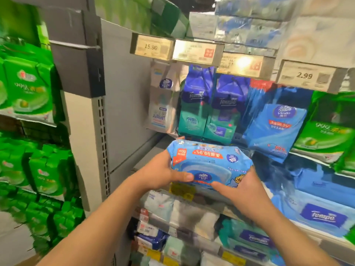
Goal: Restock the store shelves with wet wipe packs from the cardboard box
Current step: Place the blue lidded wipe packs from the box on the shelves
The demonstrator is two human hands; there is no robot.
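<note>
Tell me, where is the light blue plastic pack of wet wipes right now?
In the head view's centre, the light blue plastic wet wipe pack is held between the left hand and right hand, just before the teal-and-purple hanging packs.

glossy plastic wet wipe pack [209, 162], matt grey metal shelf upright [100, 143]

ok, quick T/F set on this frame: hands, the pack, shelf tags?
1. Both hands hold one blue wet wipe pack. True: left hand grips its left end, right hand its right.
2. The pack's print reads upside down to the camera. True.
3. The pack already lies on the shelf. False: it is held in front of the shelf.
4. The leftmost price tag reads 2.99. False: it reads 15.90.
5. Green packs hang on the left. True.
</note>
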